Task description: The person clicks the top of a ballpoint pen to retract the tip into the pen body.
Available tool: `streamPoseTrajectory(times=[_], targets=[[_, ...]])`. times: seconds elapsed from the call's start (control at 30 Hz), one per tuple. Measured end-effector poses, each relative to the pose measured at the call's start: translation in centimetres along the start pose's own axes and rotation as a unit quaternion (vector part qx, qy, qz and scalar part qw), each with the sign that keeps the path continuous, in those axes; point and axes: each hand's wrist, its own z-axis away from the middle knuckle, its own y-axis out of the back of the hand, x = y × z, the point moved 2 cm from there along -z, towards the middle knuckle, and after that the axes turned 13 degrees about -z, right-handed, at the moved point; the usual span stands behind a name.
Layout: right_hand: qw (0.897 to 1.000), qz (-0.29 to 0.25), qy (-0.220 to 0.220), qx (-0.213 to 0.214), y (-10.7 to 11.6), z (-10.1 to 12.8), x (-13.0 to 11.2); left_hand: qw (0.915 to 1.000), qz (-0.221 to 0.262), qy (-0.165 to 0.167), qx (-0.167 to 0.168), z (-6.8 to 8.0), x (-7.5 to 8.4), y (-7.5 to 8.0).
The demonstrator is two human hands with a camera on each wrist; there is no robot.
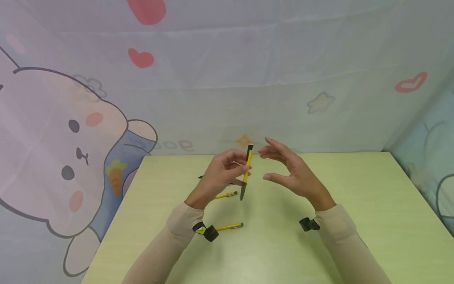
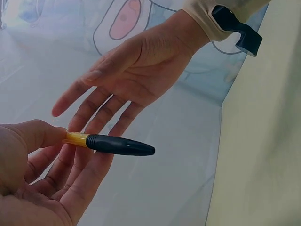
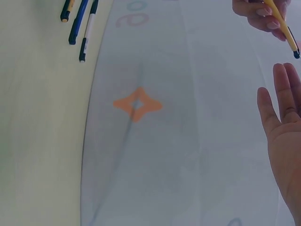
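Note:
My left hand [image 1: 221, 173] pinches a yellow pen with black ends [image 1: 246, 172], held nearly upright above the table. The left wrist view shows the pen's black tip [image 2: 120, 145] sticking out from between thumb and fingers. To the right of the pen hovers my right hand [image 1: 289, 169], fingers straight and spread, holding nothing; its palm [image 2: 141, 75] faces the pen. The right wrist view shows the right hand's fingers [image 3: 280, 122] below the pen's end [image 3: 287, 35].
Two more yellow pens [image 1: 226, 195] [image 1: 230, 226] lie on the pale green table [image 1: 354, 221] below the left hand. Several dark pens [image 3: 80, 23] lie near the table's far edge. A cartoon-printed cloth backdrop [image 1: 227, 79] rises behind.

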Motion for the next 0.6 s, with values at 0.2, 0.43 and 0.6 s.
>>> streamPoseTrajectory(times=[0.2,0.43,0.6], targets=[[1.000,-0.006,0.003,0.000,0.0,0.4,0.2,0.9996,-0.016,0.024,-0.005,0.5,-1.0,0.3],[1.000,-0.008,-0.003,0.004,-0.2,0.6,-0.2,0.9978,-0.048,0.041,-0.019,1.3,-2.4,0.8],[1.000,-0.015,-0.015,0.009,-0.5,0.6,-1.3,0.9964,-0.062,0.052,-0.023,1.9,-3.4,1.0]])
